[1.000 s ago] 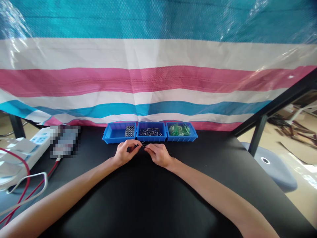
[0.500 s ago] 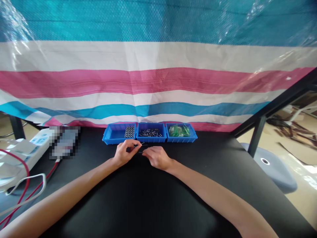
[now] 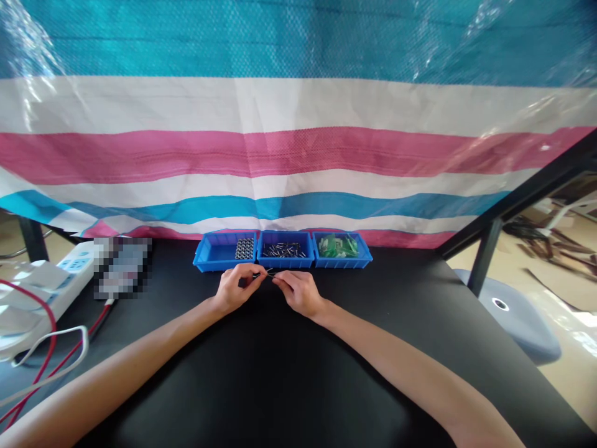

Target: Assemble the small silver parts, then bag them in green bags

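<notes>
Hands [image 3: 301,292] tight on thin, dark, faintly glinting pieces [image 3: 270,273]

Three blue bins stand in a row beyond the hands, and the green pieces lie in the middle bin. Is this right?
Not the middle bin: the head view shows the green pieces in the rightmost bin. The three blue bins do stand in a row beyond the left hand and right hand.

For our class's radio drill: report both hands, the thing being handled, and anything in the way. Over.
Left hand and right hand pinched, close together. Thin pieces between them, too small to identify. Blue bins just beyond; nothing seen blocking hands.
</notes>
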`<state>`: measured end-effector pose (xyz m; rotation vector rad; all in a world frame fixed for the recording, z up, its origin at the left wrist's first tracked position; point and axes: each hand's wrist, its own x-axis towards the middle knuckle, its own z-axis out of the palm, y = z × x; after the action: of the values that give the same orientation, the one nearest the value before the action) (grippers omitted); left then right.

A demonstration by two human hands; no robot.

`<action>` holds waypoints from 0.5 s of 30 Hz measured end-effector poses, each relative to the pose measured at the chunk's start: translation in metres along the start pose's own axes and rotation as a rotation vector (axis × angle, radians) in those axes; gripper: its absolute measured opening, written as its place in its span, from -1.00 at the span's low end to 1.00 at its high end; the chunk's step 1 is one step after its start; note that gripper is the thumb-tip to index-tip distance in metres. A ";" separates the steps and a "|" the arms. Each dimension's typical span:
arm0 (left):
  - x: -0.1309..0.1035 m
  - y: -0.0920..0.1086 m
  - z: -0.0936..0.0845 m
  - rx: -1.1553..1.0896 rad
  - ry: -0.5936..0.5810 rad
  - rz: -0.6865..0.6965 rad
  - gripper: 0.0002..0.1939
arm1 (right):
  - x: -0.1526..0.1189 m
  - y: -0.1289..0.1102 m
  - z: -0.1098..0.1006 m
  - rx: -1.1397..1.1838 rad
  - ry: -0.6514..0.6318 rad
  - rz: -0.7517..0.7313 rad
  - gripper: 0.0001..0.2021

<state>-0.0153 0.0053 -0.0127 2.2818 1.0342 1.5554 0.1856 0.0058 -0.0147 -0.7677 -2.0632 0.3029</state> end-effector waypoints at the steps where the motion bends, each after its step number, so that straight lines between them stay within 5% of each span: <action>1: 0.000 0.000 0.000 0.002 0.002 0.001 -0.80 | 0.000 0.000 0.000 0.000 -0.002 -0.001 -0.82; 15: 0.001 0.001 -0.001 -0.002 -0.002 0.020 -0.76 | 0.000 0.002 0.001 0.003 -0.024 -0.014 -0.80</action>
<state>-0.0157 0.0049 -0.0114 2.2990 1.0120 1.5610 0.1859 0.0070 -0.0162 -0.7513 -2.0897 0.3090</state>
